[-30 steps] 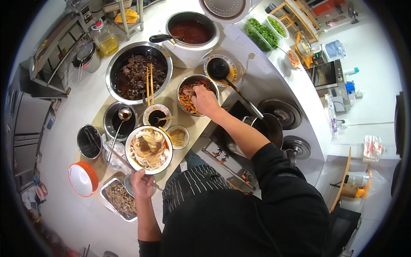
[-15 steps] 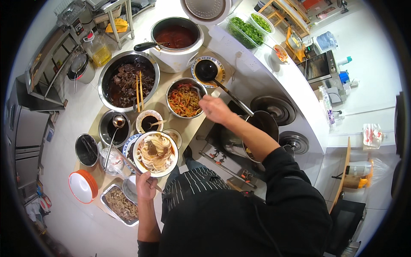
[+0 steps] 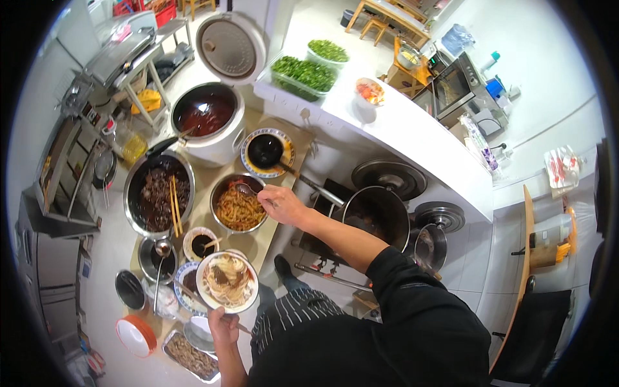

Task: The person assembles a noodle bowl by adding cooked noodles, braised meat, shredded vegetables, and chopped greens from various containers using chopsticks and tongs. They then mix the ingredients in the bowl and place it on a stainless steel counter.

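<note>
My left hand (image 3: 224, 326) is closed at the near rim of a white bowl of noodles (image 3: 225, 282) topped with brown sauce. Thin sticks, seemingly chopsticks (image 3: 188, 291), pass under the bowl and through the same hand. My right hand (image 3: 284, 206) grips a metal spoon (image 3: 245, 188). Its head is inside a steel bowl of shredded, mixed-colour vegetables (image 3: 236, 209), near the far rim. Between the two bowls of food sits a small patterned bowl of dark sauce (image 3: 201, 244) with a light spoon in it.
To the left are a large basin of dark meat (image 3: 164, 187) with chopsticks and a white cooker of red liquid (image 3: 206, 119). A black ladle (image 3: 265, 149) rests on a plate. Right stand a deep pot (image 3: 377, 222) and a white ledge (image 3: 412, 113). Nearby are orange-rimmed bowls (image 3: 137, 335).
The whole view has shifted, so the table sits further left and lower. The spoon in my right hand stays in the vegetable bowl, slightly further in. My left hand still holds the noodle bowl.
</note>
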A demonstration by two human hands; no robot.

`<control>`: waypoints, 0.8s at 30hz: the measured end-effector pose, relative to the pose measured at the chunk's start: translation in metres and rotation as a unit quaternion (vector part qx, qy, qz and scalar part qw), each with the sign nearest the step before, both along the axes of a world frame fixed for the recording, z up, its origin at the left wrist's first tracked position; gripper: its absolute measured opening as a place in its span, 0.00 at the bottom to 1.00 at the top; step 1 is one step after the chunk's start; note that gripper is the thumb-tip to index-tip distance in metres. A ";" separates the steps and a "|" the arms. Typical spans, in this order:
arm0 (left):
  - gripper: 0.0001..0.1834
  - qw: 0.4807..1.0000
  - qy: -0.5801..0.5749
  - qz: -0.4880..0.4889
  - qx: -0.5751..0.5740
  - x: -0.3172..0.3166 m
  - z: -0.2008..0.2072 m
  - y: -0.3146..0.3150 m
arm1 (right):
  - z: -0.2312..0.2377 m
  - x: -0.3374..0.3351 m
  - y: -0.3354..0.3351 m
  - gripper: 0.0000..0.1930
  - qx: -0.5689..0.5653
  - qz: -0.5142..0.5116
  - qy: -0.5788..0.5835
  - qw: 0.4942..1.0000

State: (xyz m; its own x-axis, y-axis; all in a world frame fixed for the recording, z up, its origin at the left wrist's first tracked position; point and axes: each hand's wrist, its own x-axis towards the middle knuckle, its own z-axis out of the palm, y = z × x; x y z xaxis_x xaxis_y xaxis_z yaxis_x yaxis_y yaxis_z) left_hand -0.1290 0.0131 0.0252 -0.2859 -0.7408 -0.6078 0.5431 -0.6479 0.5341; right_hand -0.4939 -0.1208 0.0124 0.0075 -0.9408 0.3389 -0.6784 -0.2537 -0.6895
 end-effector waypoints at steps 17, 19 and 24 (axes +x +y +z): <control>0.26 0.999 0.006 0.046 0.008 -0.023 0.003 0.007 | -0.025 -0.003 -0.017 0.03 0.070 0.027 -0.095 0.993; 0.24 0.998 0.019 0.055 0.029 -0.019 0.001 0.010 | -0.036 -0.002 -0.019 0.05 0.151 -0.076 -0.301 0.939; 0.26 0.999 -0.001 0.043 -0.008 -0.016 0.001 0.011 | -0.053 -0.012 -0.028 0.10 0.230 -0.079 -0.327 0.913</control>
